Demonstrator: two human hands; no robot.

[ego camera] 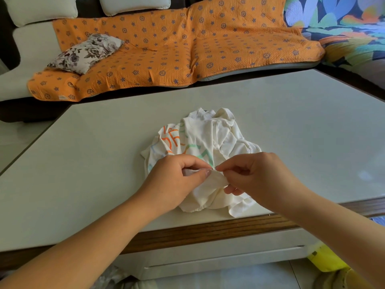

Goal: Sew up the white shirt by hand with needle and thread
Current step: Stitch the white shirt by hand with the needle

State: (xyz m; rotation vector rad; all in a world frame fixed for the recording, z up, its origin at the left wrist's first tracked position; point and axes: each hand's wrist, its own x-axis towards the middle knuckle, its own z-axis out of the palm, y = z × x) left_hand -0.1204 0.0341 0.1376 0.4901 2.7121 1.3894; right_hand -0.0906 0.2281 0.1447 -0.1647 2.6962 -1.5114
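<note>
A crumpled white shirt (210, 138) with orange and green printed letters lies on the pale table (83, 163) near its front edge. My left hand (177, 178) pinches a raised fold of the shirt between thumb and fingers. My right hand (256, 176) meets it from the right, its fingertips pinched together at the same fold, where a thin needle (214, 168) shows faintly between the two hands. No thread can be made out.
A sofa with an orange patterned cover (166, 51) and a floral cushion (87, 52) runs along the far side of the table. The table's wooden front edge (208, 230) lies just below the shirt. A yellow object (325, 259) sits on the floor at lower right.
</note>
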